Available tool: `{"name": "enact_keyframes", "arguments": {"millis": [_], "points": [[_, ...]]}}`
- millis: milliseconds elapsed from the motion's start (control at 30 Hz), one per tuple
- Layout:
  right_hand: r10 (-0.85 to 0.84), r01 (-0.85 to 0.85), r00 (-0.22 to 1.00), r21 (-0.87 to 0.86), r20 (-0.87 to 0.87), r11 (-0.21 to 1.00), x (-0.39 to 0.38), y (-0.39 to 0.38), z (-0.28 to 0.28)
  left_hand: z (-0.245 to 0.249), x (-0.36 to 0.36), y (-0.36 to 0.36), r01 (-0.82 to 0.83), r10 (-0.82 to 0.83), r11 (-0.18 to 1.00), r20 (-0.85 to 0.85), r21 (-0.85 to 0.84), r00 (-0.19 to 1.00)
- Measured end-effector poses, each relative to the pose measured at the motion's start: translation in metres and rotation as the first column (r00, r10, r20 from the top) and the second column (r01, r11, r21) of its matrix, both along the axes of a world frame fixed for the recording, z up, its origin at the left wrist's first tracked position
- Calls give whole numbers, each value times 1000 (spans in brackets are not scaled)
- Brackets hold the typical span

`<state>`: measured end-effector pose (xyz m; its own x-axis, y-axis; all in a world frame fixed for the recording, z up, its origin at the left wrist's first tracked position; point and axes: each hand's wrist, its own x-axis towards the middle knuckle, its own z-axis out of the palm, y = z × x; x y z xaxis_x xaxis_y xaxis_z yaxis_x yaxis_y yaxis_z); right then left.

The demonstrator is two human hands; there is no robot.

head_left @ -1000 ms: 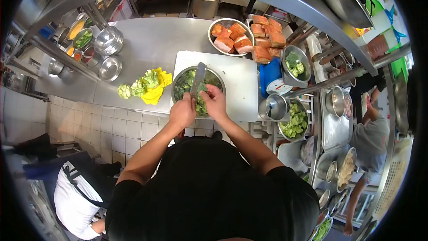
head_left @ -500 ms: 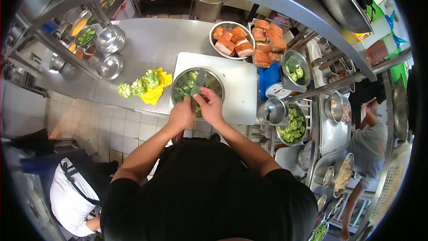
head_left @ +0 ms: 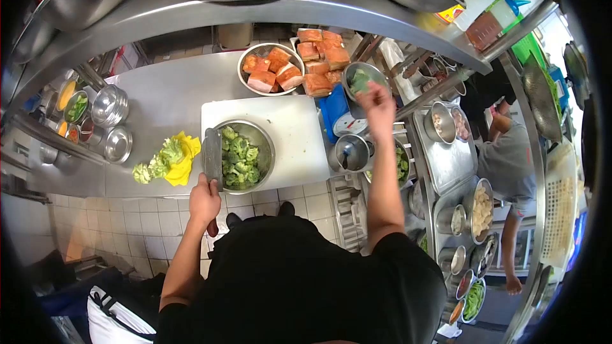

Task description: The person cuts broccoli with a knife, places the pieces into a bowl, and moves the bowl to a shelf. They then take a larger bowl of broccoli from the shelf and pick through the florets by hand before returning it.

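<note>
My left hand [head_left: 204, 202] is wrapped round the handle of a cleaver [head_left: 213, 151], its broad blade upright along the left rim of a steel bowl [head_left: 271, 161]. Cut broccoli florets [head_left: 238, 158] fill that bowl, which stands on the white cutting board [head_left: 298, 143]. Over at the right, my right hand [head_left: 380, 108] reaches into a second steel bowl [head_left: 376, 71], fingers curled at a blurred green piece of broccoli [head_left: 359, 81]. This bowl sits by a dial scale [head_left: 349, 124] and a blue tray [head_left: 333, 109].
Pork chunks fill a round bowl [head_left: 241, 76] and a tray behind the board. A yellow cloth [head_left: 189, 164] lies under vegetable pieces [head_left: 159, 163] on the left. A steel shelf [head_left: 255, 14] crosses overhead. Another person [head_left: 507, 156] stands far right, beyond food pans.
My right hand has left the first bowl and swung right to the second bowl. The cleaver has moved to the first bowl's left rim in my left hand. The view has shifted.
</note>
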<state>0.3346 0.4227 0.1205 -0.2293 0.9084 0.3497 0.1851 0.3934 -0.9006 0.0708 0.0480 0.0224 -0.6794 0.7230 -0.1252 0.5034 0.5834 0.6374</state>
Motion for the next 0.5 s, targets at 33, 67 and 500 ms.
{"name": "enact_keyframes", "arguments": {"millis": [33, 67, 500], "points": [[-78, 76, 989, 14, 127, 997, 15, 17, 15, -2, 1, -2, 0, 0, 1000, 3, 16, 1000], [-100, 97, 971, 23, 217, 995, 28, 41, 12, -5, 1, -4, -6, 6, 1000, 5, 27, 1000], [637, -685, 451, -215, 625, 696, -160, -118, -104, -50, -34, 10, -74, 56, 969, 80, 235, 995]]}}
